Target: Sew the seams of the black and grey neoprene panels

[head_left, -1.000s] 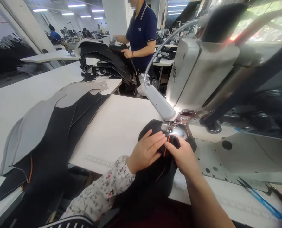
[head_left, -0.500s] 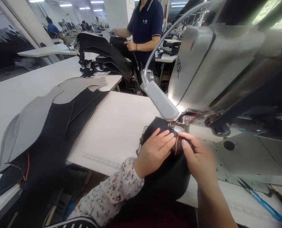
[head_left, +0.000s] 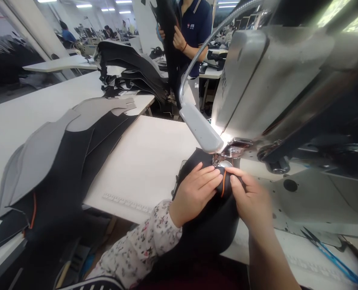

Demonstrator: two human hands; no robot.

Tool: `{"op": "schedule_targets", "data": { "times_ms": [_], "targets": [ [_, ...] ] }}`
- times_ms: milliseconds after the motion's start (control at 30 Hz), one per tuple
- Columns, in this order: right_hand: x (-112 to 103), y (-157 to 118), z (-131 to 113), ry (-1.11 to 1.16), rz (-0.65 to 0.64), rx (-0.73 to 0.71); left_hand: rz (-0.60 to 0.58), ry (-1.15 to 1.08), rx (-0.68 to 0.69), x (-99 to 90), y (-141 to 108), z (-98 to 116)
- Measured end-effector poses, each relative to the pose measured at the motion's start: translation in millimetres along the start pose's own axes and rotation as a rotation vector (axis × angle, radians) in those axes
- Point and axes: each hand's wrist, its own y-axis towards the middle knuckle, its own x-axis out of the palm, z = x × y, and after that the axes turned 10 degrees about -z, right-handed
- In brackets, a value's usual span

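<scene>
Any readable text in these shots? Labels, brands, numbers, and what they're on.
Sewing machine head: lettering on the casing, too blurred to read.
Navy polo shirt: small chest logo, too small to read.
Ruler strip on the white table: marks show, numbers too small to read.

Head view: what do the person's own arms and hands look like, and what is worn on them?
The left hand and right hand are bare, without gloves. The left arm wears a white sleeve with a small dark and pink floral print; the right forearm shows no sleeve.
</scene>
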Motion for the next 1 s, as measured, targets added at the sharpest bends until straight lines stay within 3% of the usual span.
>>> {"op": "schedule_targets", "data": {
  "times_ms": [500,700,733,800,900,1000],
  "targets": [
    [5,17,5,0.081,0.053,-0.032,0.11,-0.099,-0.047,5.1,9,-3],
    [11,10,25,0.168,0.07,0.047,0.055,-0.227,-0.109,1.4,2,-6],
    [12,1,35,0.206,0.06,0.067,0.054,-0.256,-0.178,-1.6,-5,-7],
    [18,-24,58,0.347,0.03,0.117,0.096,-0.435,-0.453,-8.0,-25,-8],
    [31,-77,87,0.607,-0.043,0.338,0.108,-0.836,-0.878,-12.2,-56,-10],
    [46,-127,92,1.103,-0.287,0.531,-0.066,-1.097,-0.981,-6.3,-76,-6]
  ]
}}
